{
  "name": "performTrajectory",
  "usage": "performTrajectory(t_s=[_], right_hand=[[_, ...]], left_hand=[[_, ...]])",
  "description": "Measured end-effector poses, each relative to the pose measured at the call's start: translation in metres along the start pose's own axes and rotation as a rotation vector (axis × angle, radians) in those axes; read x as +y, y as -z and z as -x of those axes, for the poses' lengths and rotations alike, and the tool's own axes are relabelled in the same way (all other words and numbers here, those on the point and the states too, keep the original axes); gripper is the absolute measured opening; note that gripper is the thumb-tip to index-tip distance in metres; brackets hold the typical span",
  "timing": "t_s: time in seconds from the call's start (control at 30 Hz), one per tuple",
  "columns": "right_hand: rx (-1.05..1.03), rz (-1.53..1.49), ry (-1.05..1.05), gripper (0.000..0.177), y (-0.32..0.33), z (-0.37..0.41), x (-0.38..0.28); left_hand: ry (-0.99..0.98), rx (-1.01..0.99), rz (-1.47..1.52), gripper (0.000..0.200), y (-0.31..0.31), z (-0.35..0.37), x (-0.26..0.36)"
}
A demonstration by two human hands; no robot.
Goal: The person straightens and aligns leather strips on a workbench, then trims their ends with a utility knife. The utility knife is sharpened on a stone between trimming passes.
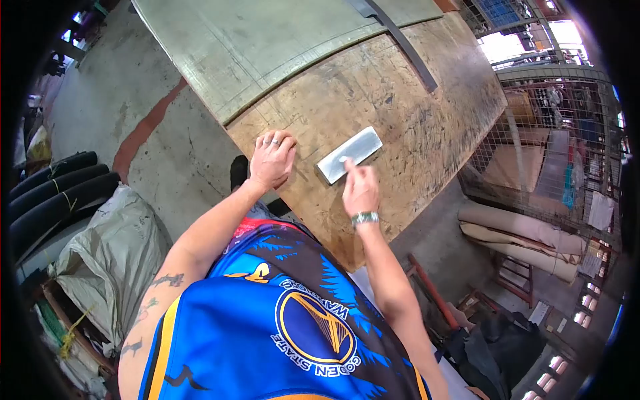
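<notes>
A silver-grey rectangular block (pixel 360 147) lies at a slant on the worn wooden tabletop (pixel 413 157). My right hand (pixel 362 190), with a band at its wrist, reaches to the block's near side. Its fingers are curled in a pinch, and a small whitish spot shows at the tips over the block; what it is I cannot make out. At the table's left edge rests my left hand (pixel 272 160), rings on it, its fingers curled under. The inside of that hand is hidden.
A grey-green sheet (pixel 300 43) covers the table's far part. A dark flat strip (pixel 407 50) lies across it onto the wood. Wire mesh shelving (pixel 533 133) and rolled material (pixel 523 233) stand right; black rolls (pixel 63 190) and a pale covered bundle (pixel 113 257) lie left.
</notes>
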State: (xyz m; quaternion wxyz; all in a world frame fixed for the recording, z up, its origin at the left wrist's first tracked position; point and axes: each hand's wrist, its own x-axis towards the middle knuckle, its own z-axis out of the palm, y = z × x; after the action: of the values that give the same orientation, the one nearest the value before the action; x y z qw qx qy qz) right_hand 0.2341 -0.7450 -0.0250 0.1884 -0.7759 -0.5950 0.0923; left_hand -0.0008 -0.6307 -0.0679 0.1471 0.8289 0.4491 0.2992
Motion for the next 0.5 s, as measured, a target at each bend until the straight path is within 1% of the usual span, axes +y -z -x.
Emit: performTrajectory(t_s=[0.07,0.1,0.13,0.17,0.2,0.23,0.27,0.33,0.37,0.4,0.47,0.5], right_hand=[[-0.145,-0.028,0.076,0.042,0.006,0.024,-0.007],[-0.119,-0.009,0.126,0.042,0.011,0.020,-0.001],[-0.075,0.021,0.059,0.042,0.012,0.010,0.001],[0.009,0.033,0.034,0.041,0.008,-0.003,0.006],[0.100,0.039,0.009,0.040,0.005,-0.011,0.008],[0.025,0.009,-0.031,0.039,0.007,-0.007,-0.004],[-0.068,0.062,0.117,0.040,0.003,0.007,-0.002],[-0.135,0.001,0.122,0.041,0.005,0.028,-0.009],[-0.127,0.053,0.109,0.041,0.003,0.020,-0.001],[-0.056,0.047,0.039,0.041,0.002,0.008,0.002],[0.061,0.065,-0.014,0.043,0.001,-0.007,-0.001],[-0.020,0.026,0.004,0.042,0.001,0.000,-0.007]], left_hand=[[-0.027,0.012,-0.006,0.017,0.000,-0.011,-0.006],[-0.027,0.016,-0.004,0.017,-0.001,-0.011,-0.007],[-0.017,0.013,0.002,0.017,0.000,-0.007,-0.002],[0.014,-0.031,0.002,0.018,0.000,-0.005,-0.001],[0.013,-0.020,0.003,0.018,-0.003,0.003,0.001],[-0.001,-0.002,-0.004,0.018,-0.004,0.002,0.000],[-0.025,0.019,-0.015,0.018,-0.003,-0.004,-0.005],[-0.025,0.015,-0.005,0.017,0.002,-0.015,-0.008],[-0.014,0.005,0.009,0.017,0.002,-0.012,-0.006],[0.002,-0.008,0.027,0.017,0.001,-0.006,-0.001],[0.010,-0.007,0.025,0.017,0.001,-0.002,0.002],[-0.003,0.008,0.019,0.018,0.000,-0.002,0.001]])
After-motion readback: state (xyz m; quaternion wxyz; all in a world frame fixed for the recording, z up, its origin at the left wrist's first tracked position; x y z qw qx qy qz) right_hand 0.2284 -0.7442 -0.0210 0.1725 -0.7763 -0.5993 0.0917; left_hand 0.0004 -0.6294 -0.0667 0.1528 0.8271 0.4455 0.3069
